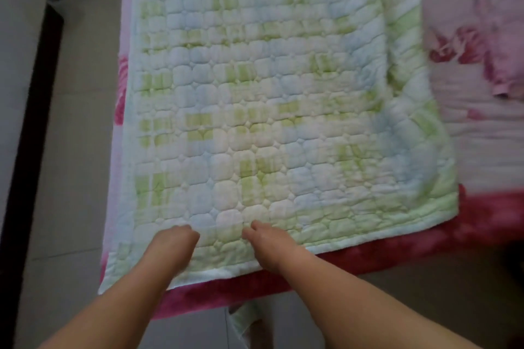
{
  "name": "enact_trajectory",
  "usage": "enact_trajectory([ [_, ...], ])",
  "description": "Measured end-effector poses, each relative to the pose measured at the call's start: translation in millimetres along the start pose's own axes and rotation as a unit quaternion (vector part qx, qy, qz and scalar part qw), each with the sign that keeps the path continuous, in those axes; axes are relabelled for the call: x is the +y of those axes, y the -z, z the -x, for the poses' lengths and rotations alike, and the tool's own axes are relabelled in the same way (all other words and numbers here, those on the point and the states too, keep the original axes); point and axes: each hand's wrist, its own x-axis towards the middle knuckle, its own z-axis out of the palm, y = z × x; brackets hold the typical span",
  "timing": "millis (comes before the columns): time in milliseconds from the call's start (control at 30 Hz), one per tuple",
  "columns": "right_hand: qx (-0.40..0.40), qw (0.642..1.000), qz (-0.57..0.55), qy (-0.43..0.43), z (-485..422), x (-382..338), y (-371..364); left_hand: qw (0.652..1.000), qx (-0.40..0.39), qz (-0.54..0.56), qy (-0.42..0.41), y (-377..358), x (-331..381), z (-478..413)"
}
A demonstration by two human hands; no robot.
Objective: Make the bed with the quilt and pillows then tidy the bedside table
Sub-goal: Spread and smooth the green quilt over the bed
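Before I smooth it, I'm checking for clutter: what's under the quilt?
A pink flowered sheet shows past the left and right edges of the quilt. Anything under the quilt's middle is covered.

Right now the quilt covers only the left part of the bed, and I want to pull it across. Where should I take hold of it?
The quilt is probably best taken at its near right corner: it lies flat and free on the pink sheet, hem exposed. Come from the right, fingers under the hem, thumb on top.
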Motion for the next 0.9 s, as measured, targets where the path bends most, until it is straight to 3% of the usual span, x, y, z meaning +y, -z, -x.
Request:
enact_trajectory([
  [400,0.122,0.962,-0.1,-0.225,178.2,268.7,105.1,0.988,0.057,0.063,-0.13,195.3,263.4,-62.2],
  [633,0.16,0.941,-0.14,-0.264,218.6,364.8,147.8,0.941,0.185,0.051,-0.28,277.9,403.2,-94.0],
  [800,0.201,0.924,-0.22,-0.24,199.9,400.3,185.0,0.891,0.26,-0.051,-0.368,335.8,442.9,-151.1],
  [900,0.24,0.904,-0.257,-0.241,180.5,425.0,213.9,0.891,0.232,-0.146,-0.362,373.3,453.1,-196.1],
])
